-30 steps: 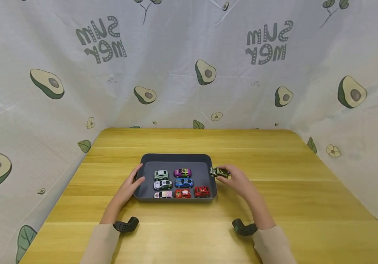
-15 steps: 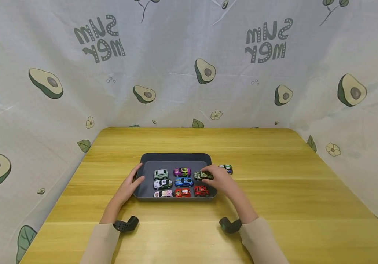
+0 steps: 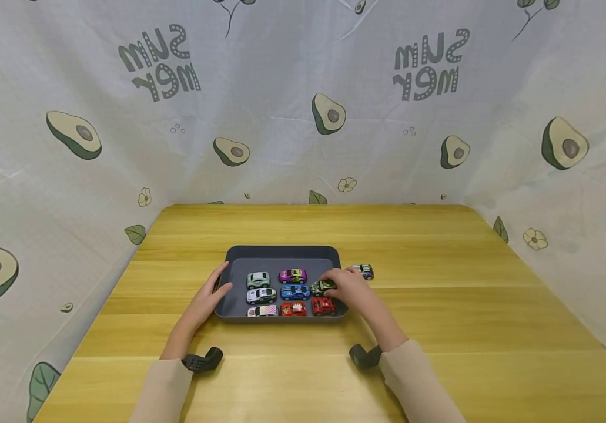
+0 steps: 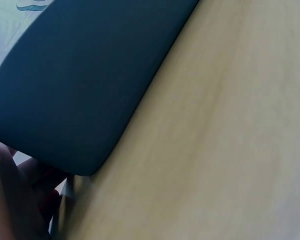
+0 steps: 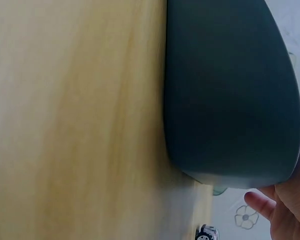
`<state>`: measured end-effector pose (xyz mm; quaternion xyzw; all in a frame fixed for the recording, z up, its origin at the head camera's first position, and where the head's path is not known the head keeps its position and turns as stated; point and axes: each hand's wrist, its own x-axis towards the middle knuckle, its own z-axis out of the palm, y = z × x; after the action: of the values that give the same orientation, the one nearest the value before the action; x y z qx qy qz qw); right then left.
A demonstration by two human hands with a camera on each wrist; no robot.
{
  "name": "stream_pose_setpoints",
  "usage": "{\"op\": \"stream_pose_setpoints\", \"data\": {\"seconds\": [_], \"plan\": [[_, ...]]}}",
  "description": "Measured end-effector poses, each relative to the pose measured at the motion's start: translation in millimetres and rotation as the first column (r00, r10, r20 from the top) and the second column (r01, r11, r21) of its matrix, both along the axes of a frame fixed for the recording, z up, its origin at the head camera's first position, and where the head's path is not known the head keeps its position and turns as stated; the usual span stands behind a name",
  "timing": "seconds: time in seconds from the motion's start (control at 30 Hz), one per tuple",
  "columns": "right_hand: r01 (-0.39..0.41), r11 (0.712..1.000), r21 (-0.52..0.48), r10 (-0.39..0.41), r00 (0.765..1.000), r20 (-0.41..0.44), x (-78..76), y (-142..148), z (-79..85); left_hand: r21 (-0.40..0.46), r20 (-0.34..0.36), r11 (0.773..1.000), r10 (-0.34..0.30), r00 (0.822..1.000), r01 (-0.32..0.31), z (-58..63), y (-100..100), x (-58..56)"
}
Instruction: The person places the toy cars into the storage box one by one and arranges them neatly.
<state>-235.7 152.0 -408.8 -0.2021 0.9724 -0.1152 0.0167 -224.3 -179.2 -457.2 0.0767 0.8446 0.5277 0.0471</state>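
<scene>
My right hand [image 3: 350,286] reaches over the right rim of the dark grey tray [image 3: 283,252] and pinches a green camouflage toy car [image 3: 319,287] inside it. That car sits right of the blue toy car [image 3: 295,292] and behind the red toy car [image 3: 324,306]; the fingers hide part of it. At the tray's left side, my left hand [image 3: 204,301] grips the wall, its thumb over the rim. In the left wrist view, the tray wall [image 4: 85,85] hides most of this hand. The right wrist view shows the tray's outer wall [image 5: 230,95], not the held car.
Also in the tray are purple [image 3: 293,275], pale green [image 3: 258,279], white-and-green [image 3: 261,295], pink-checked white [image 3: 263,311] and red-and-white [image 3: 293,309] toy cars. Another toy car [image 3: 364,271] lies on the wooden table [image 3: 440,317], right of the tray. A printed cloth [image 3: 281,129] hangs behind.
My right hand has carried the camouflage toy car left, from over the tray's right rim into the tray, then slightly nearer me. The car on the table came into view. My left hand stays.
</scene>
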Motion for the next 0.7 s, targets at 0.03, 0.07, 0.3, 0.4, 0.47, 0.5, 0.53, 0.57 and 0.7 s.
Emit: {"op": "stream_pose_setpoints", "data": {"seconds": [0.03,0.07,0.3,0.4,0.47,0.5,0.53,0.57,0.7], "plan": [[-0.002,1.000,0.007,0.002,1.000,0.003,-0.5,-0.3,0.0,0.004,0.001,1.000,0.002,1.000,-0.002,-0.2,0.0,0.0],[-0.002,1.000,0.014,0.002,1.000,0.003,-0.9,-0.6,0.0,0.004,0.000,1.000,0.003,1.000,-0.003,-0.7,-0.1,-0.3],[-0.008,0.999,0.045,0.008,1.000,0.000,-2.2,-2.1,0.9,0.013,-0.001,1.000,-0.003,1.000,0.003,-1.6,0.1,-1.5],[-0.012,0.998,0.057,0.012,1.000,0.001,-2.2,-2.2,0.9,0.015,0.002,1.000,-0.001,1.000,0.001,-1.2,0.2,-0.2],[-0.014,0.998,0.060,0.014,1.000,0.000,-2.1,-2.1,0.8,0.017,0.002,1.000,0.000,1.000,0.000,-1.1,0.4,0.6],[-0.016,0.998,0.059,0.016,1.000,0.001,-1.9,-2.2,0.8,0.019,0.002,1.000,-0.001,1.000,0.001,-1.1,0.4,0.6],[-0.018,0.998,0.058,0.018,1.000,-0.001,-1.5,-2.1,0.8,0.016,0.002,1.000,-0.002,1.000,0.002,-1.2,0.4,0.6],[-0.021,0.998,0.056,0.021,1.000,-0.002,-1.0,-2.0,0.9,0.015,0.003,1.000,-0.002,1.000,0.002,-1.2,0.5,0.5],[-0.016,1.000,0.017,0.016,1.000,0.006,1.0,-1.6,1.4,0.009,0.005,1.000,0.000,1.000,0.000,-1.3,0.7,-0.1]]}}
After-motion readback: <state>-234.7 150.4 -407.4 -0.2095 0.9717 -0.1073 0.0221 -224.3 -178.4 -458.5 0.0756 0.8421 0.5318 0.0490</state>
